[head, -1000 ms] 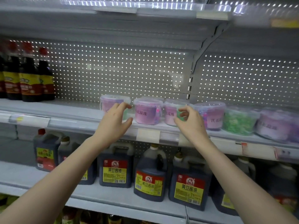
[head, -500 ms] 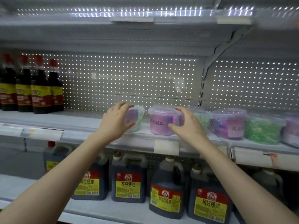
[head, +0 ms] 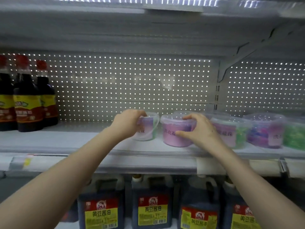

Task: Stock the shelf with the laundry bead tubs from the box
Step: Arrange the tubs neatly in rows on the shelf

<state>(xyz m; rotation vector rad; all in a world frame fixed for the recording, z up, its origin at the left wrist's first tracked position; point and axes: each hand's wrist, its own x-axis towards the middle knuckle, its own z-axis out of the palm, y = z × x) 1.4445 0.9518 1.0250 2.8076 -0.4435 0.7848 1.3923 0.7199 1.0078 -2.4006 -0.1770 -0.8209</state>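
At least five tubs [head: 177, 132], three bottles [head: 28, 103], four labelled jugs [head: 152, 207], two hands [head: 127, 124]

On the white metal shelf [head: 66, 141], the clear plastic tub [head: 149, 133] in the left hand [head: 127, 124] stands just left of the pink-filled round tub [head: 171, 140] in the right hand [head: 199, 129]. More lidded tubs [head: 264, 129] line up right of that hand. 3 dark red-capped bottles [head: 28, 103] stand well left of the left hand, and dark handled jugs [head: 151, 204] sit below both hands.

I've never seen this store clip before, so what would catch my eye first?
Two bare arms reach up to the middle shelf, where the left hand grips the leftmost tub and the right hand grips the pink tub beside it. To the right, other tubs stand in a row. Dark red-capped bottles stand at far left, and yellow-labelled jugs sit below.
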